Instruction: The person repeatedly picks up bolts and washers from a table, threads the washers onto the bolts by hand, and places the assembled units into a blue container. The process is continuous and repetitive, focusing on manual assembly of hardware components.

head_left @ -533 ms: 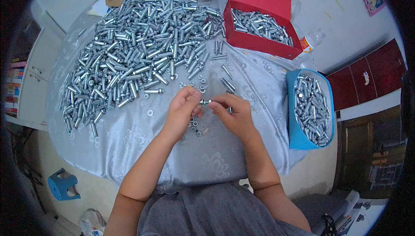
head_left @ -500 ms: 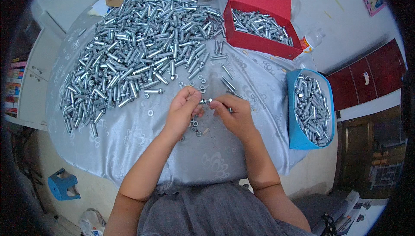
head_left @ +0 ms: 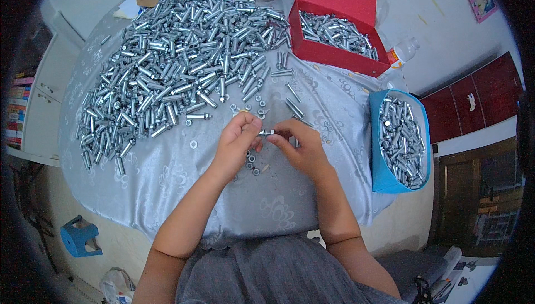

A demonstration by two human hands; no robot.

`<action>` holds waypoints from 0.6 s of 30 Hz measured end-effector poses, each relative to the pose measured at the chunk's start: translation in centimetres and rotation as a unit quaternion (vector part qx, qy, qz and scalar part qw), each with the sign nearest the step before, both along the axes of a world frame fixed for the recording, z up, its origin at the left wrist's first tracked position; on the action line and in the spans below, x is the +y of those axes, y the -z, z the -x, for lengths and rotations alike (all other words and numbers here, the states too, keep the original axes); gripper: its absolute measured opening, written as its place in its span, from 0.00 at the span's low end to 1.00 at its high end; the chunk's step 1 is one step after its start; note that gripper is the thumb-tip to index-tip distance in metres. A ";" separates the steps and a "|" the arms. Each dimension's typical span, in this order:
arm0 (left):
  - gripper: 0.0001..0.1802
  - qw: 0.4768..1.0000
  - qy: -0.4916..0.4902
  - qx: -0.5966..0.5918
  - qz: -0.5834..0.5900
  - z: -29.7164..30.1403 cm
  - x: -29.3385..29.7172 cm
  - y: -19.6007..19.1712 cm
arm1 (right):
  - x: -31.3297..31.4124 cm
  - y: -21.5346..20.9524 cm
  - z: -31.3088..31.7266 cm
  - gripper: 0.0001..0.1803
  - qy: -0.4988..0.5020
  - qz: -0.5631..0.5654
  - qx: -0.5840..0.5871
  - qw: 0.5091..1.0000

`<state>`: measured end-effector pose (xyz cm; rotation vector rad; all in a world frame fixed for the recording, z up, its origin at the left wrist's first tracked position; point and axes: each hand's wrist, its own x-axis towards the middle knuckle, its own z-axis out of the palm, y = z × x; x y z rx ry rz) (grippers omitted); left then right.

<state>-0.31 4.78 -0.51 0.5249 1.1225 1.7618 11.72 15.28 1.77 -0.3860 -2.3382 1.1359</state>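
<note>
Between my hands, over the near middle of the table, is a small silver expansion bolt [head_left: 265,133] with a nut on it. My left hand [head_left: 237,139] pinches one end of it between thumb and curled fingers, which hide most of its length. My right hand [head_left: 304,145] has thumb and forefinger closed at the other end, by the nut. Several loose nuts [head_left: 256,172] lie on the cloth below and beyond my hands. A broad pile of expansion bolts [head_left: 184,64] spreads over the far left of the table, and a few single bolts [head_left: 293,106] lie just beyond my right hand.
A red box [head_left: 340,57] with its lid up holds many bolts at the far right. Nearer stands a blue container [head_left: 379,164] full of bolts. A plastic bottle [head_left: 405,50] is behind it. A silvery cloth [head_left: 150,192] covers the table; a blue stool [head_left: 78,236] stands left.
My right thumb and forefinger have shifted slightly round the bolt's end, the forefinger now higher and more bent. My left hand keeps its hold almost unmoved.
</note>
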 end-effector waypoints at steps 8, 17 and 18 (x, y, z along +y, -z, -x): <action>0.08 1.000 0.000 -0.024 -0.011 0.1 -0.1 -0.2 | -0.2 -0.4 0.6 0.09 -0.006 -0.004 0.066 0.998; 0.08 1.000 -0.003 -0.018 -0.006 0.3 -0.1 0.6 | 0.2 -1.3 -0.1 0.12 0.014 0.060 0.003 0.998; 0.08 1.000 -0.007 -0.011 0.006 0.2 0.0 0.3 | 0.4 -1.0 -0.1 0.13 0.002 0.027 0.021 0.999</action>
